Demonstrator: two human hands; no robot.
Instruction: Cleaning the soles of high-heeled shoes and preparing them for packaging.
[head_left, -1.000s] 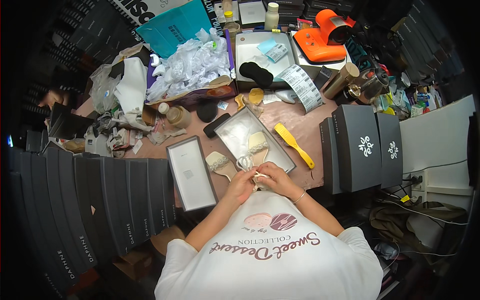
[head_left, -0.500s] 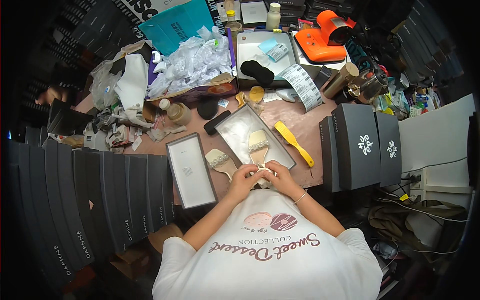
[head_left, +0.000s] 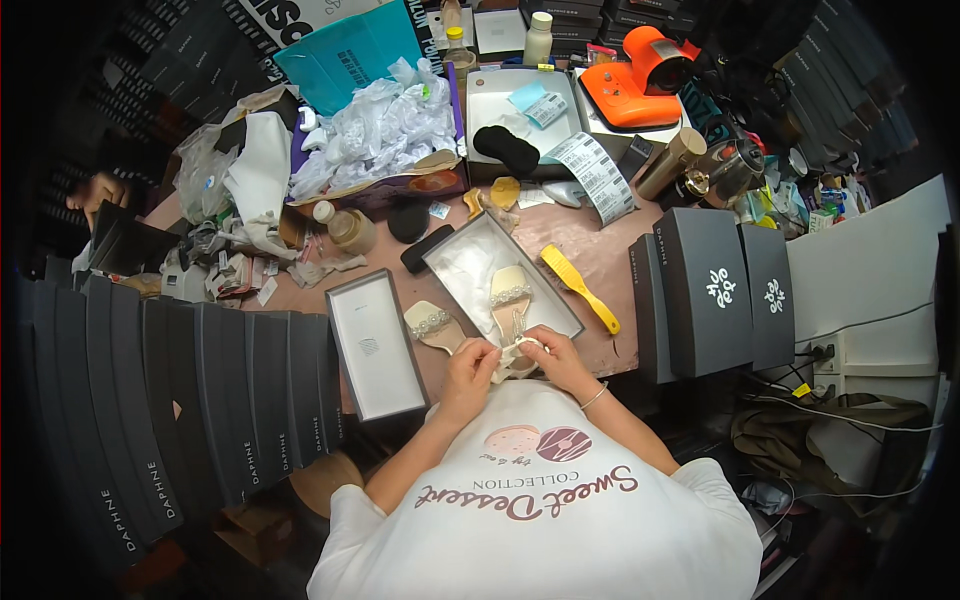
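A cream sandal (head_left: 510,290) with a beaded band points away from me, its toe over the near part of the open shoe box (head_left: 466,250) lined with white paper. My left hand (head_left: 472,368) pinches the pale ankle strap at the sandal's heel end. Across from it, my right hand (head_left: 554,354) grips the same strap with closed fingers. The matching sandal (head_left: 434,326) lies to the left, its rear part partly behind my left hand. Farther left is an upturned box lid (head_left: 376,345), white inside.
A yellow brush (head_left: 582,288) lies right of the box. Dark shoe boxes stand in a row at left (head_left: 215,400) and at right (head_left: 700,290). At the back are a bin of crumpled white plastic (head_left: 375,140), a tray with labels (head_left: 490,100) and an orange device (head_left: 630,95).
My hands have moved apart, from close together at the strap to a gap with the strap stretched between them. The whole view has shifted slightly.
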